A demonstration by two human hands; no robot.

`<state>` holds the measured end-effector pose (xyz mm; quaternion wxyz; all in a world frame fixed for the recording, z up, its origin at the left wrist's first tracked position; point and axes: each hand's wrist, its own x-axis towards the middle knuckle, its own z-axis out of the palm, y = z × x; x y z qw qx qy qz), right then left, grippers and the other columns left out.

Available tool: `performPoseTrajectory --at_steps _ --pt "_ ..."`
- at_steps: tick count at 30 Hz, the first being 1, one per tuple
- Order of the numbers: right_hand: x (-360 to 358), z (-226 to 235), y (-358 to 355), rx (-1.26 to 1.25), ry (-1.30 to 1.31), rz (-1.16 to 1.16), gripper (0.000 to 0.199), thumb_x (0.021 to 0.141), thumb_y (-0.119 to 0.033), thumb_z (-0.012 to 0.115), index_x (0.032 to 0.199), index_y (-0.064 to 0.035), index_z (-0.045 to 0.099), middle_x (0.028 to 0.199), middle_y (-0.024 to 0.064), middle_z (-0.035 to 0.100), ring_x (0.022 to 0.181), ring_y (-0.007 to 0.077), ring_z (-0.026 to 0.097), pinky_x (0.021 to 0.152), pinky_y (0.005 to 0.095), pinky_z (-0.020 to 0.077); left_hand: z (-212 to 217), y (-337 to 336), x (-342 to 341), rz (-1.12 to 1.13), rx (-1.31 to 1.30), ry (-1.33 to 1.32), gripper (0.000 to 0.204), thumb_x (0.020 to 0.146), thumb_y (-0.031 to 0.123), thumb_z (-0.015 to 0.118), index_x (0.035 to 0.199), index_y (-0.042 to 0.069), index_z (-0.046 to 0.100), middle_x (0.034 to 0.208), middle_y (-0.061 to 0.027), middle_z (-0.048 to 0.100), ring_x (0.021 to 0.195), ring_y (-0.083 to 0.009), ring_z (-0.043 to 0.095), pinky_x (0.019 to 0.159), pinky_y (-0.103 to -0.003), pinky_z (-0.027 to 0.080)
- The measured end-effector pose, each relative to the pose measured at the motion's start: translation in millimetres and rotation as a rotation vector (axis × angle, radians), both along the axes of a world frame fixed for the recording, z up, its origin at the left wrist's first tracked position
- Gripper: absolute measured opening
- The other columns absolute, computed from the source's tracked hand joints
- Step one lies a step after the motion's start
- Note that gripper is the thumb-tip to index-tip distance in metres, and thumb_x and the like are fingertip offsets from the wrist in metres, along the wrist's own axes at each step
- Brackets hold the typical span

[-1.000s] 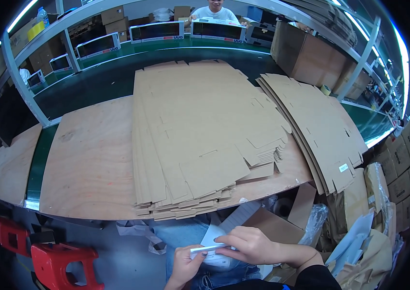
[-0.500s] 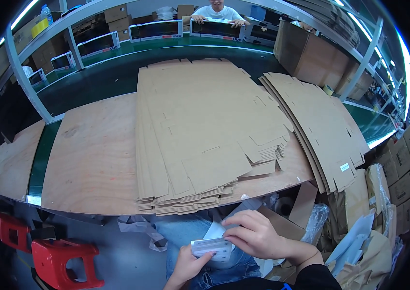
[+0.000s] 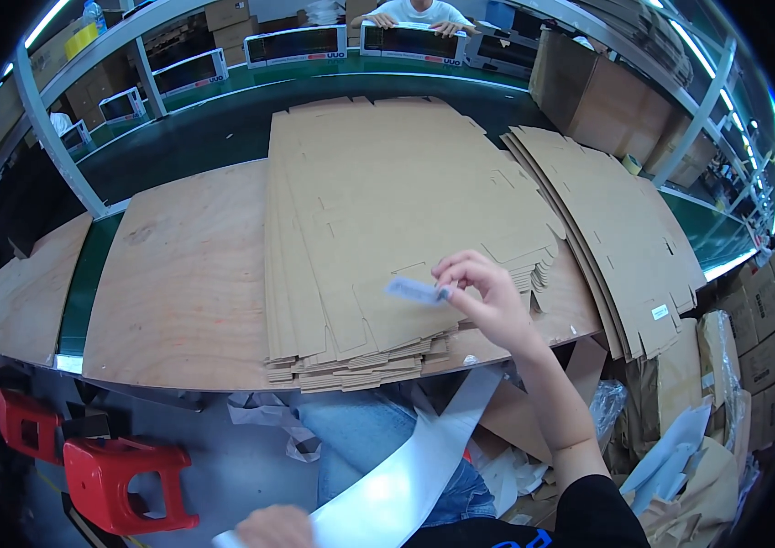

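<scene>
Between the thumb and fingers of my right hand (image 3: 483, 290) is a small white label (image 3: 413, 290), held by one end over the near part of a stack of flat cardboard sheets (image 3: 378, 210). The label is blurred. Low in the view, my left hand (image 3: 274, 528) is closed on a long white label strip (image 3: 387, 484), which stretches across my lap and up toward the table edge. The fingers of that hand are smeared and partly cut off by the lower edge.
A second pile of cardboard sheets (image 3: 602, 228) lies on the right, one bearing a white label (image 3: 660, 312). Red stools (image 3: 123, 484) stand at lower left. Beyond the wooden table (image 3: 178, 274) runs a green conveyor (image 3: 223, 137), where a person holds a boxy appliance (image 3: 412, 43).
My right hand has risen from my lap to above the cardboard stack, holding a label. My left hand has dropped down and left, and the white strip is now stretched out.
</scene>
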<state>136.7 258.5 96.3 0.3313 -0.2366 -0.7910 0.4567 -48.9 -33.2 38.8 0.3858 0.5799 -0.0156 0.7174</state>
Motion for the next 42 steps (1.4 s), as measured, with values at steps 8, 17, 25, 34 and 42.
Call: performPoseTrajectory --at_steps 8,17,25,34,42 --pt "-20 -31 30 -0.059 0.081 0.136 0.007 0.082 -0.005 0.058 0.086 -0.0045 0.064 0.111 0.0104 0.055 0.091 0.0176 0.053 0.077 0.0263 0.0432 44 -94 -59 0.151 0.342 0.173 0.011 0.091 0.012 0.048 0.096 0.01 0.058 0.089 -0.007 0.071 0.07 -0.0171 0.065 0.065 -0.02 0.043" --pt "-35 -48 8 -0.151 0.018 0.258 0.009 0.083 -0.014 0.061 0.088 -0.0072 0.064 0.125 0.0116 0.046 0.113 0.0215 0.045 0.092 0.0321 0.039 -31 -42 -77 -0.126 -0.043 0.003 0.017 0.086 0.013 0.055 0.1 0.006 0.058 0.092 -0.0145 0.067 0.074 -0.0213 0.063 0.068 -0.025 0.044" --pt "-31 -27 20 -0.437 0.087 0.082 0.007 0.084 -0.007 0.058 0.084 -0.0023 0.063 0.108 0.01 0.056 0.088 0.0152 0.056 0.078 0.0238 0.0465 -58 3 8 -0.134 -0.778 -0.228 0.016 0.071 0.002 0.068 0.083 -0.007 0.064 0.073 -0.0252 0.063 0.056 -0.0246 0.056 0.051 -0.028 0.042" --pt "-24 -12 70 0.083 -0.428 0.048 0.012 0.083 -0.009 0.06 0.084 0.0015 0.065 0.089 0.0081 0.056 0.076 0.0164 0.055 0.069 0.024 0.0459 -61 -15 -3 -0.062 -0.676 -0.268 0.016 0.071 0.002 0.069 0.084 -0.006 0.065 0.075 -0.0263 0.064 0.055 -0.0235 0.057 0.049 -0.027 0.042" --pt "-10 -4 69 0.106 -0.665 0.075 0.011 0.082 -0.008 0.061 0.079 0.0013 0.066 0.086 0.0088 0.055 0.071 0.0172 0.053 0.065 0.0248 0.0451 -68 -12 -2 -0.079 -0.705 -0.212 0.015 0.072 0.003 0.069 0.084 -0.006 0.066 0.075 -0.0267 0.064 0.055 -0.0233 0.057 0.05 -0.027 0.043"
